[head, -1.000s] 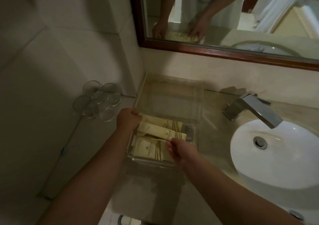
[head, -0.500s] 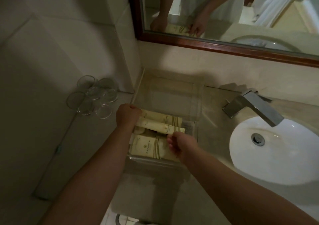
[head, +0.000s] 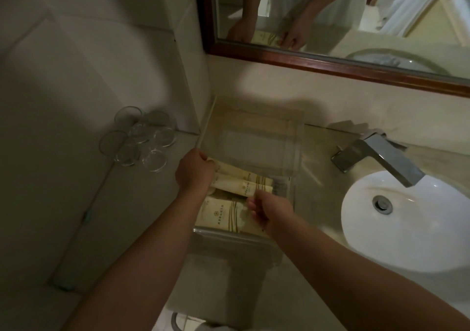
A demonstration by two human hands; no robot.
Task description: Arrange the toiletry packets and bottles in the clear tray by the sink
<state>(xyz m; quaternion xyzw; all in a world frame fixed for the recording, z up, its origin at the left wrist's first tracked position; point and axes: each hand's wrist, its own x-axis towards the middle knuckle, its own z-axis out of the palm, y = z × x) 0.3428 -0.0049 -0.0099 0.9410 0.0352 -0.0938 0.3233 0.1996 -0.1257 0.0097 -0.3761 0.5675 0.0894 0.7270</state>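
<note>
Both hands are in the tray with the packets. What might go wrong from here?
The tray is clear and hard to see in this dim light, so the left hand or right hand may knock its wall and shift it.
The packets overlap at angles, so tugging one may drag its neighbours askew.
The glasses stand close on the left, and a wide swing of the left hand could tip them.

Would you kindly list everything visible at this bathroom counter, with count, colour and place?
sink: one, white, right side.
tap: one, silver, behind the sink.
clear tray: one, transparent, left of the sink.
toiletry packets: at least three, cream with gold print, in the tray's near half.
glasses: several, clear, left of the tray.
mirror: one, dark-wood frame, on the wall above.
left hand: gripping the packets' left ends.
right hand: pinching a packet's right end.
</note>
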